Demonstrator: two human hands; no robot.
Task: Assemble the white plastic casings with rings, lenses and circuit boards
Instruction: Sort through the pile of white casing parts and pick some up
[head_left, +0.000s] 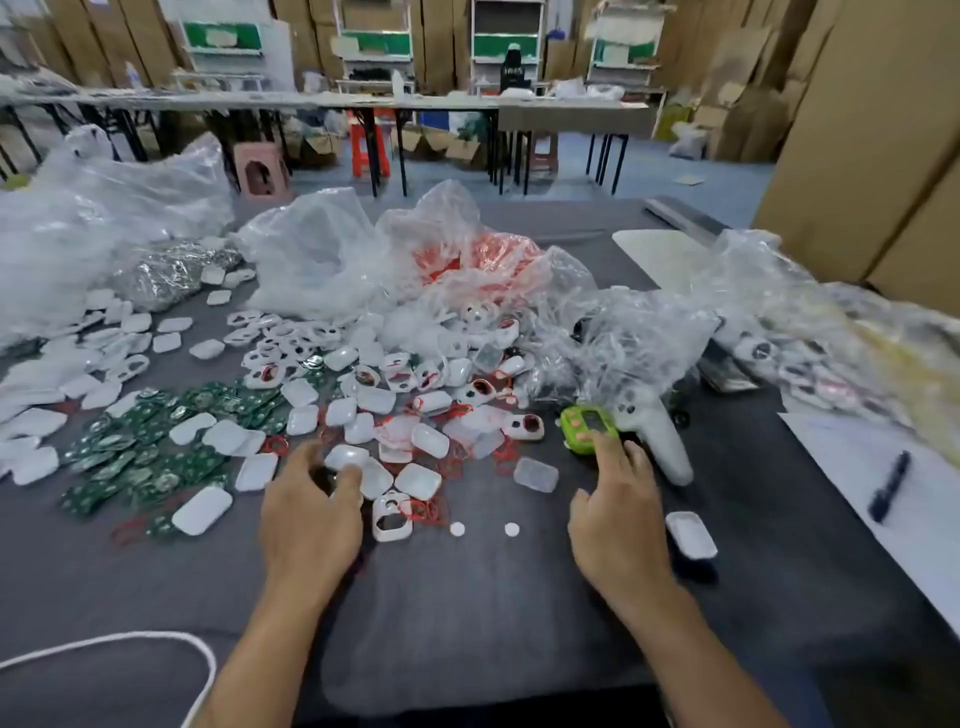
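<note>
view: head
left grip (311, 514): thumb and fingers curl on a white casing (347, 457) at the near side of the pile, middle of the desk (467, 623)
right grip (618, 514): fingers straight and spread, forefinger touches a green device (589, 427), holds nothing
circuit boards (156, 447): green heap toward the left edge
lenses (457, 529): two white discs between the grips

1 head-worn wide-angle view, facing forward and down, close over left hand (307, 522), right hand (618, 519), table (467, 629)
</note>
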